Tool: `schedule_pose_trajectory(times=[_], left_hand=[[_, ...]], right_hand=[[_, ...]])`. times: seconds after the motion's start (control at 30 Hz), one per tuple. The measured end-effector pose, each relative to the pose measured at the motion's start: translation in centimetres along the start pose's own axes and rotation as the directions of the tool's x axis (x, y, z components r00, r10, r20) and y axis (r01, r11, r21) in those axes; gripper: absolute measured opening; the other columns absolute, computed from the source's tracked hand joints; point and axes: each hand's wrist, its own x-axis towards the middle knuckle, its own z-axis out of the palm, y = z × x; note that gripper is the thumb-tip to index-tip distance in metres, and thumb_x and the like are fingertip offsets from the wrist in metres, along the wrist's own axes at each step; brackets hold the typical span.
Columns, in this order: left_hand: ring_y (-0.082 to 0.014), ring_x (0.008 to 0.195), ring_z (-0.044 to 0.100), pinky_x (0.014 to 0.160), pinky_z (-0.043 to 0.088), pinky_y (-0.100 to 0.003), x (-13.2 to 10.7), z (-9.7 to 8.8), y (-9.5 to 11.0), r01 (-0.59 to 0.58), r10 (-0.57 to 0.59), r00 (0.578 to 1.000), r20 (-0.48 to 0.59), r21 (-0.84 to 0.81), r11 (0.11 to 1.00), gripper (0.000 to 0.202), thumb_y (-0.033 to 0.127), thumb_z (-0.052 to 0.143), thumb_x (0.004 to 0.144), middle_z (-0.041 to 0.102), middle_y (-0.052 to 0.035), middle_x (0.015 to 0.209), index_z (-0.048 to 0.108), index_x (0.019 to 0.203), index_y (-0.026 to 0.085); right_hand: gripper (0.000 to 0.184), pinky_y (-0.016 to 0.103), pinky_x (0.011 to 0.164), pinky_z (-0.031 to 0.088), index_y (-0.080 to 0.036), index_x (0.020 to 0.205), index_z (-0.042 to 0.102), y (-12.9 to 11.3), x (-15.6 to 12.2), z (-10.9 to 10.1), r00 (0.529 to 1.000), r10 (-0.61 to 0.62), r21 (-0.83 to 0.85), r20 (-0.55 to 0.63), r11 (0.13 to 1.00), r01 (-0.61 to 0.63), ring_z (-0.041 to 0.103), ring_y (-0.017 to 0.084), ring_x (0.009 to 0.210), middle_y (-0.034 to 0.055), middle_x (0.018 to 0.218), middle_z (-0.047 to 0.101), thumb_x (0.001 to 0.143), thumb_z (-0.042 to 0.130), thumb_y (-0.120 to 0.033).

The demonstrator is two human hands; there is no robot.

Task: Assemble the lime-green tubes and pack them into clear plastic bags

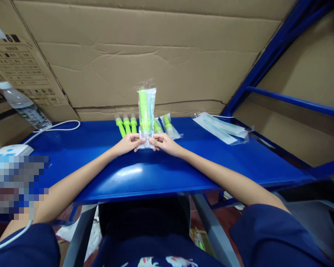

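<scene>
Upright above the blue table is a clear plastic packet [146,115] with a lime-green, flashlight-like item and a printed white-and-teal strip inside. My left hand [129,143] pinches its lower left corner, thumb in front. On the lower right corner, my right hand [164,143] has the same pinch. Just behind my left hand lie three loose lime-green items [126,124] with clear caps, side by side. Behind my right hand rests a bagged green item [168,125]; another bagged green item [158,126] is partly hidden by the held packet.
Flat printed plastic sleeves [221,128] lie at the table's right rear. A water bottle [25,105] leans at the left, near a white power strip [15,150] and its cable. Cardboard [155,55] walls the back. A blue metal frame [255,66] stands at the right.
</scene>
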Motion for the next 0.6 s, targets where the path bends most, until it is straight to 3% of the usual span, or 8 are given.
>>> schedule_pose_trajectory(times=[0.23, 0.37, 0.6], left_hand=[[-0.0072, 0.045, 0.038, 0.044, 0.025, -0.019, 0.0, -0.1, 0.1, -0.006, 0.006, 1.000, -0.005, 0.013, 1.000, 0.059, 0.073, 0.067, 0.074, 0.045, 0.0015, 0.048, 0.061, 0.069, 0.014], [-0.0065, 0.046, 0.036, 0.045, 0.026, -0.019, 0.0, 0.5, -0.1, -0.030, 0.026, 0.998, -0.057, -0.072, 0.997, 0.061, 0.075, 0.066, 0.075, 0.045, 0.0019, 0.052, 0.063, 0.074, 0.013], [-0.0060, 0.046, 0.031, 0.045, 0.023, -0.020, 0.2, 0.8, -0.9, 0.013, -0.021, 0.999, -0.041, -0.190, 0.982, 0.062, 0.076, 0.065, 0.075, 0.043, 0.0030, 0.052, 0.063, 0.076, 0.014]], right_hand=[[0.056, 0.025, 0.054, 0.036, -0.019, 0.067, 0.049, 0.5, 0.1, 0.1, 1.000, 0.012, 0.002, -0.012, 1.000, -0.012, 0.045, 0.010, 0.052, -0.0017, 0.058, 0.056, 0.085, 0.059, -0.072], [0.054, 0.024, 0.053, 0.035, -0.019, 0.069, 0.051, 1.0, 0.3, 0.2, 0.999, 0.004, 0.063, -0.036, 0.998, -0.002, 0.043, 0.009, 0.052, -0.0012, 0.060, 0.057, 0.086, 0.060, -0.069], [0.055, 0.024, 0.050, 0.029, -0.019, 0.070, 0.050, 0.9, 0.2, 0.6, 0.998, -0.002, 0.104, -0.062, 0.995, 0.009, 0.039, 0.008, 0.050, -0.0022, 0.058, 0.054, 0.086, 0.058, -0.071]])
